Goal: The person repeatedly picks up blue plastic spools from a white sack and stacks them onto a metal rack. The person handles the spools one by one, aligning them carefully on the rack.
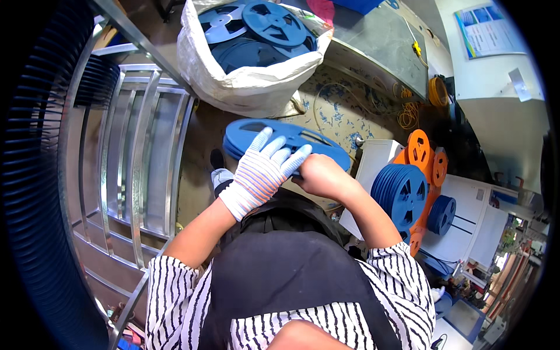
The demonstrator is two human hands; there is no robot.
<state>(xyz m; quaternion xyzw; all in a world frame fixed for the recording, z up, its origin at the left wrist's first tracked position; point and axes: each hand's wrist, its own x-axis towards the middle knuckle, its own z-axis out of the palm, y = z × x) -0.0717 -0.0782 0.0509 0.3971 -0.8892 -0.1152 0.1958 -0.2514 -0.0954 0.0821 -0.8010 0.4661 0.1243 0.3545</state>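
A stack of at least two blue plastic reels [286, 130] is held level in front of my body, with cut-out slots in the top one. My left hand [256, 175], in a white glove with coloured stripes, lies across the top reel with its fingers stretched and spread. At the near right edge is my bare right hand [326, 176], its fingers curled closed around the rim; the fingertips are hidden. Past the reels stands a white woven sack [233, 93] holding several loose blue reels [275, 23].
A metal rack [139, 175] stands on the left beside long rows of dark blue discs [41, 192]. To the right, orange discs [419, 149] and a blue reel stack [408, 198] sit by a white cabinet [373, 160]. A grey-topped bench [379, 52] and yellow cable [408, 116] lie beyond.
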